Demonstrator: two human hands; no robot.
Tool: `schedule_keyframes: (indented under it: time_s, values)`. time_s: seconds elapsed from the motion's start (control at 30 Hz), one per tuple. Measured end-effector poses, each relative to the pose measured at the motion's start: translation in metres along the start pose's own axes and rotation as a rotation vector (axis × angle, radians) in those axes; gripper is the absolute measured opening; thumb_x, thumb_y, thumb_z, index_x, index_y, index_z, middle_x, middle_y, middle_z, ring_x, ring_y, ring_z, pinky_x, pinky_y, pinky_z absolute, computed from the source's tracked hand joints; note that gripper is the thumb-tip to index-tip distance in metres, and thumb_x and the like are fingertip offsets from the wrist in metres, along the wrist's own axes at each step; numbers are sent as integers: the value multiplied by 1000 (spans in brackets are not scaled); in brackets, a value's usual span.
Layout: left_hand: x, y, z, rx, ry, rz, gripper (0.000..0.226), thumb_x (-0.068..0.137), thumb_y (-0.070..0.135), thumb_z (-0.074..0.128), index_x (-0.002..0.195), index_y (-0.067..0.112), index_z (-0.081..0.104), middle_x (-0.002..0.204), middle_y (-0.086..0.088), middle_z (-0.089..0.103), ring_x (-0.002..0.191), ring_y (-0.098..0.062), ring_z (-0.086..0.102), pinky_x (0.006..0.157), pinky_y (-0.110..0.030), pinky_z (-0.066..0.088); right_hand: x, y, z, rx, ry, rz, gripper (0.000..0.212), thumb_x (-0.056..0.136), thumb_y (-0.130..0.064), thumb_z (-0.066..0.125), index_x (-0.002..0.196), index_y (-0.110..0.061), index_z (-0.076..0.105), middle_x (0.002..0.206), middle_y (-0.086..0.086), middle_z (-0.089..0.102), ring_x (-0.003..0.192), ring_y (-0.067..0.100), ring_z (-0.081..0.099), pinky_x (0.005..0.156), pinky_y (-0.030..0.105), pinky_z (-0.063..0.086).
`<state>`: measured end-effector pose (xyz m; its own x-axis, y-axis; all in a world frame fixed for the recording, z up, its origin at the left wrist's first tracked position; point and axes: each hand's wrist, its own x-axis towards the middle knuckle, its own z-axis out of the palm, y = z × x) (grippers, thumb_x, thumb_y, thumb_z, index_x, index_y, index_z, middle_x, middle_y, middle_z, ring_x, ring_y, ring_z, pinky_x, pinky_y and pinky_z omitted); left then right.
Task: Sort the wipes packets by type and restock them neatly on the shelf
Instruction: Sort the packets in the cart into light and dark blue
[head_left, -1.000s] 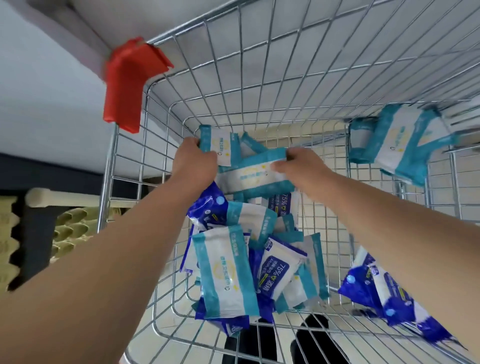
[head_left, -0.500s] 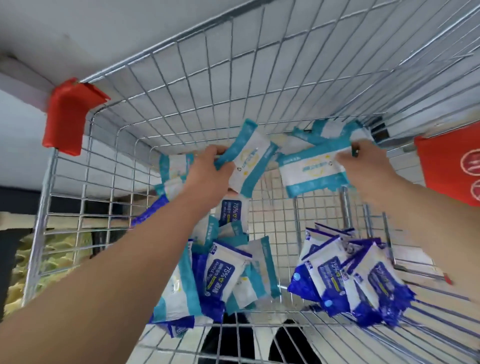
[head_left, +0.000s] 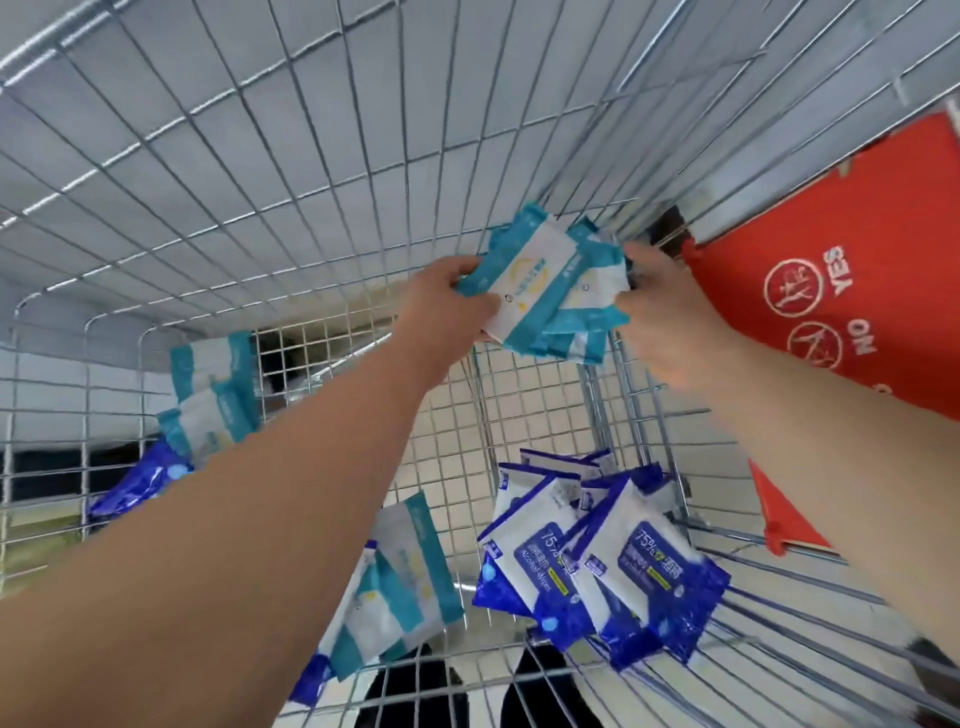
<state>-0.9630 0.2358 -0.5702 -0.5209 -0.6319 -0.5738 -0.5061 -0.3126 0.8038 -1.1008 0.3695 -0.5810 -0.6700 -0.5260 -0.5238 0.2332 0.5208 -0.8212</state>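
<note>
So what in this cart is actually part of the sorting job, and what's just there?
Part of the job:
bundle of teal packets, gripped by left hand and right hand
blue alcohol-wipes packets, piled below
loose teal packets, at the left

Just there:
wire cart
red YES/NO flap

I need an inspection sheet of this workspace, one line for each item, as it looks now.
Surface: wire cart, mesh floor partly bare.
Job's things: teal bundle held up; blue packets piled at right; loose teal packets at left.
Clutter: nothing seen.
Grips: left hand and right hand both grip the teal bundle.
Cables: nothing seen.
Surroundings: red flap printed YES and NO, at right.
</note>
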Motion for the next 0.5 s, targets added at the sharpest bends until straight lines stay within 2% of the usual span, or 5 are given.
schedule_keyframes:
  time_s: [0.1, 0.2, 0.27, 0.37, 0.5]
  values:
    - [17, 8, 14, 144, 129, 44, 34, 77, 4, 73, 107, 17, 61, 104, -3, 67, 83, -18, 69, 69, -35, 61, 9, -5, -3, 36, 3, -27, 53, 80, 15, 40, 119, -14, 61, 105, 12, 69, 91, 26, 69, 74, 38, 58]
    - [24, 7, 23, 238, 168, 37, 33, 72, 15, 82, 96, 13, 60, 96, -4, 69, 77, -22, 71, 65, -39, 61, 7, -4, -5, -84, -11, -70, 48, 87, 6, 40, 125, -18, 57, 108, 2, 68, 93, 21, 67, 76, 35, 54]
    - [25, 3, 25, 278, 160, 39, 37, 72, 25, 83, 98, 13, 59, 92, -2, 68, 78, -21, 70, 68, -38, 60, 2, -1, -5, -214, -17, -104, 45, 92, -4, 44, 132, -23, 51, 120, -2, 63, 104, 18, 63, 87, 35, 51]
    - [17, 3, 21, 384, 176, 71, 46, 76, 37, 79, 109, 15, 57, 89, 7, 60, 82, -14, 63, 73, -32, 57, -4, -1, -3, -500, 46, -236, 46, 93, -9, 48, 138, -16, 43, 134, 3, 50, 122, 18, 47, 104, 33, 39]
    - [-1, 6, 4, 504, 187, 150, 44, 85, 43, 67, 119, 16, 56, 100, 4, 59, 88, -14, 58, 72, -25, 46, -15, -8, -1, -749, 132, -391, 42, 90, -10, 50, 132, -6, 48, 138, 11, 45, 130, 26, 39, 108, 30, 29]
